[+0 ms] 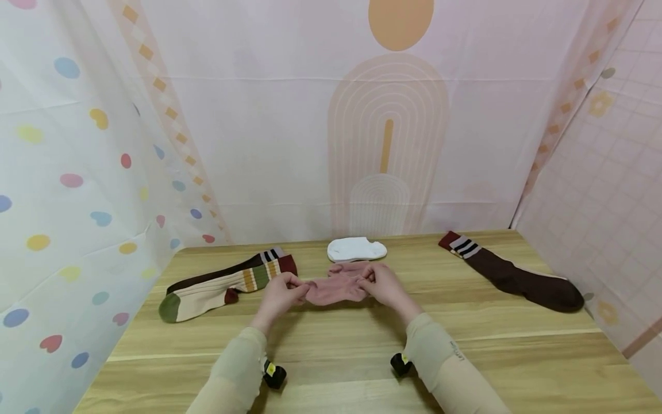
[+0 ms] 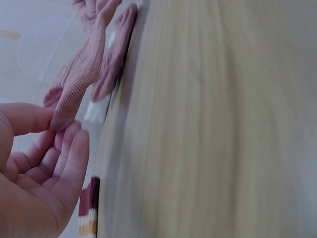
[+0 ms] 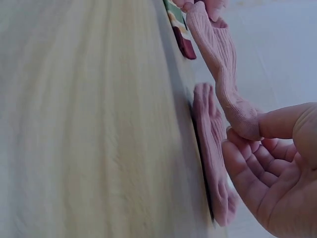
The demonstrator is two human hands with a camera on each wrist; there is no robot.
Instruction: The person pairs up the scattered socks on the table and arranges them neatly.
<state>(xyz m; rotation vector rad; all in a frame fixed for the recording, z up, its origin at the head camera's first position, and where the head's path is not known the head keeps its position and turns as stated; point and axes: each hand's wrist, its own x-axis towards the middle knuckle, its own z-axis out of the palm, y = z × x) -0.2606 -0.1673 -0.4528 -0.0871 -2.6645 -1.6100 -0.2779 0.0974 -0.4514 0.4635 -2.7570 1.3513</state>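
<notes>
A ribbed pink sock (image 1: 336,290) is stretched sideways between my two hands, raised a little off the table. My left hand (image 1: 281,293) pinches one end between thumb and fingers, as the left wrist view also shows on the sock (image 2: 81,74). At the other end, my right hand (image 1: 385,284) pinches the fabric with thumb and fingertips. Behind it a second pink sock (image 3: 210,153) lies on the table, partly covered by the held one in the head view. A white low-cut sock (image 1: 355,249) lies farther back.
On the left lie a cream sock (image 1: 207,293) with green toe and striped cuff, and a dark brown sock (image 1: 217,272) partly behind it. Another dark brown sock (image 1: 512,273) lies at the right. Patterned curtains (image 1: 279,144) hang around the wooden table (image 1: 336,356).
</notes>
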